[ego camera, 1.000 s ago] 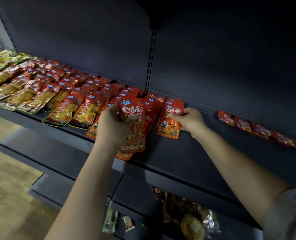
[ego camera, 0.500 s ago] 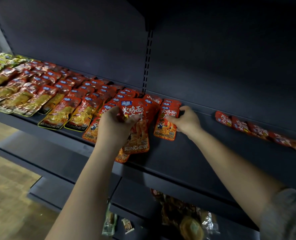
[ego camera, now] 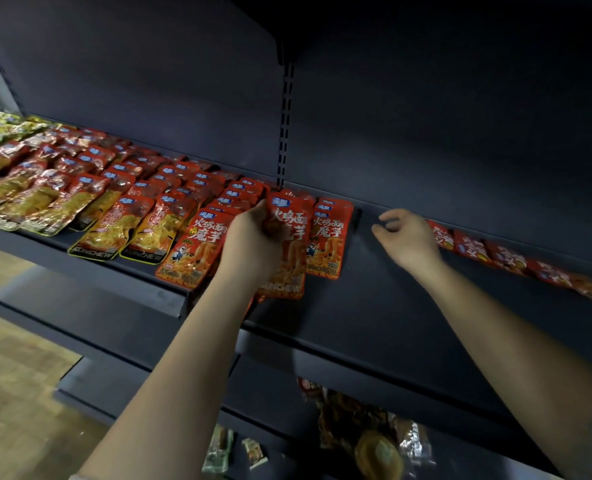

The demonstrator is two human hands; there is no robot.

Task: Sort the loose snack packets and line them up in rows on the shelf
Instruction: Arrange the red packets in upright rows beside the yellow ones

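Bare shelf (ego camera: pixel 409 306) lies between the red packet rows (ego camera: pixel 327 237) and a seemingly loose, blurred packet line (ego camera: pixel 509 259).

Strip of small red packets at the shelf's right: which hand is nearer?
Right. The right hand hangs open just beside the strip of small red packets; the left hand grips a red packet farther left.

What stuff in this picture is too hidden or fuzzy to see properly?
- Head view: how many red packets the left hand grips; the hand covers them.
- Head view: the print on the row of small red packets past the right hand; motion blur.
- Head view: the packets on the lower shelf; dark, and partly hidden under the shelf above.
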